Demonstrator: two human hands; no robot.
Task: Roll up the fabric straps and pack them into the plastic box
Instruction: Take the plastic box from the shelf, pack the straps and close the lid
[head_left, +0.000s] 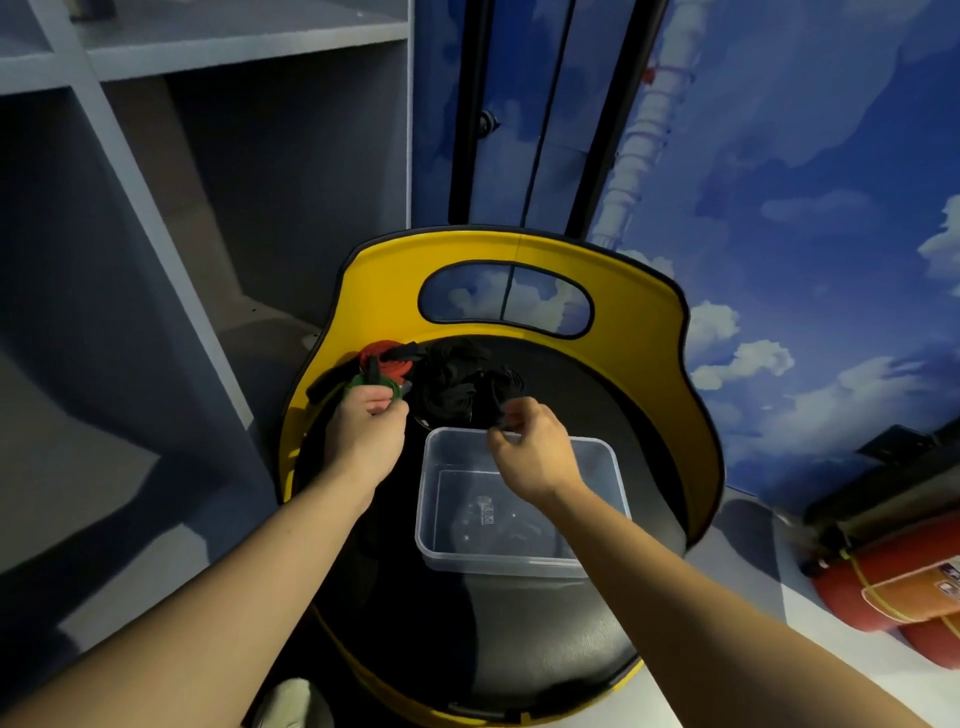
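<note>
A loose tangle of black fabric straps (457, 382) lies heaped on the far part of a round black padded seat (545, 639), flat woven bands looping over one another with a matte surface. Just left of the heap sit a red strap (392, 364) and a green strap (371, 384), both coiled into soft rolls against the seat's yellow wall. The left hand (366, 431) reaches to the green roll, and its grip is clenched around part of it, fingers curled at the roll's near edge. The right hand (535, 447) hovers over the far rim of the plastic box (597, 558), its grip a pinch of thumb and fingertips on a thin black strap end that trails back to the heap. The box is rectangular, clear and glossy, with rounded corners and a thin lip; it stands on the seat nearer the person than the straps, and nothing lies inside it but reflections and a small moulded mark on its base. The seat's leather-like cushion shows a fine grain in the near light. A curved yellow backrest (623, 280) with black piping and an oval cut-out handle wraps around it. To the left stand grey, smooth-faced shelves (156, 208); behind is a blue wall (779, 182) printed with white clouds, and a red cylinder (883, 587) lies at the right.
</note>
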